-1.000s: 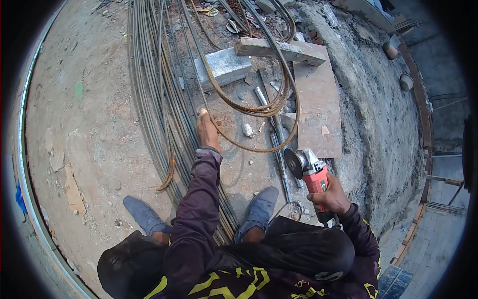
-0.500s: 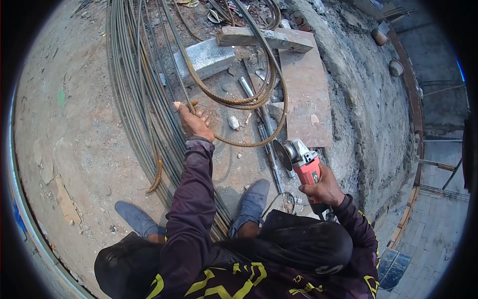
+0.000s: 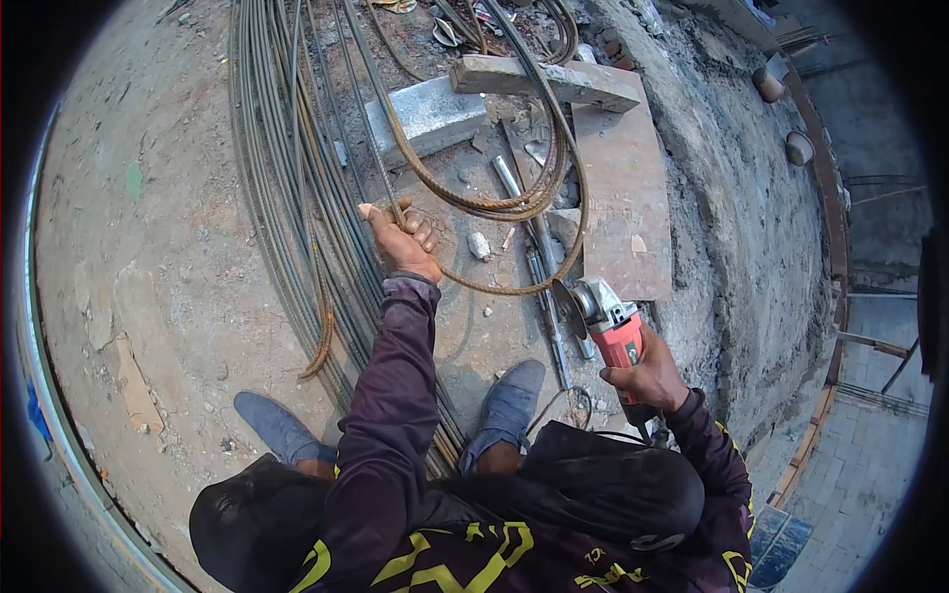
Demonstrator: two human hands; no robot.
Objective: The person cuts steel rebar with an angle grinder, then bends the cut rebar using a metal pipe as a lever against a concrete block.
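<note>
My left hand [image 3: 403, 239] is closed around a rebar rod [image 3: 499, 290], which curves out past the wrist into a rusty loop on the right. Beneath that forearm runs a long bundle of rebar [image 3: 282, 178] lying on the ground. In my right hand [image 3: 649, 376] is a red angle grinder [image 3: 621, 344], gripped around its body. Its cutting disc [image 3: 568, 308] points up and to the left, close to the loop's lower right side. The frames do not show clearly whether disc and rod touch.
A pale concrete block [image 3: 425, 117] and a wooden plank [image 3: 544, 81] lie beyond the loop. Beside them is a flat brown board [image 3: 623, 198]. Metal pipes [image 3: 547, 316] rest near my right shoe [image 3: 504, 400]. A rough concrete ledge [image 3: 712, 198] runs along the right.
The view has shifted slightly, so the scene sits a little farther right and lower. My left fingers look more tightly curled around the rebar. The grinder stays in my right hand.
</note>
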